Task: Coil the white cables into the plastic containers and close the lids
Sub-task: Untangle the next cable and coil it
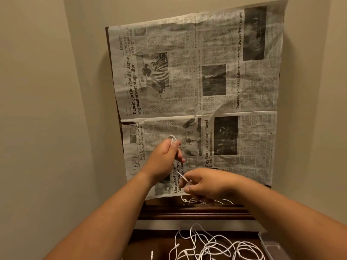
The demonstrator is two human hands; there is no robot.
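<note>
Cable [180, 175] runs on a diagonal between my hands: its coiled part is gripped in my left hand [165, 156], fingers curled round the loops, and the strand slants down and right to my right hand [206, 184], which pinches the free end. That hand is nearer the tail, so I judge it feeds the next wrap. Both hands hover over the newspaper [244, 81]. Loose cables [216, 244] tangle nearest me, and the plastic container [270, 246] sits well apart at lower right.
</note>
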